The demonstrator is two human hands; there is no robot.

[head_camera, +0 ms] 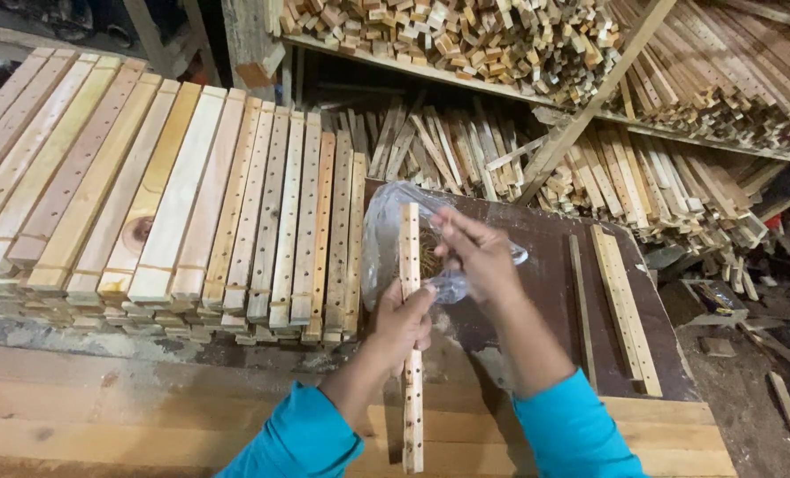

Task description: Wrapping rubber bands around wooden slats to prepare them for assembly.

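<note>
Shelving packed with bundled wooden sticks [466, 40] filled the background, and more loose sticks [678, 177] lay heaped below it on the right. Your desk [147, 416] was made of pale planks, with a dark brown board [554, 265] lying across its far part.

Your left hand [401, 323] was closed round a narrow drilled wooden strip [410, 372], which you held upright over the near edge of the desk, its top end reaching up in front of the bag. Your right hand [476, 252] was pinched shut on the clear plastic bag [386, 239], just beside the top of the strip; something small and brownish showed inside the bag, too blurred to identify.

To your left, a large stack of drilled strips [191, 204] lay side by side in several layers, each with a row of holes along its length. Two plain slats [620, 301] rested on the dark board to your right.

Judging by these positions, many strips were already drilled and stacked, whereas the one in your hand showed its holes empty; whether anything from the bag had yet gone into it could not be told.

No labels or signs were visible; the bag was plain and unprinted.
</note>
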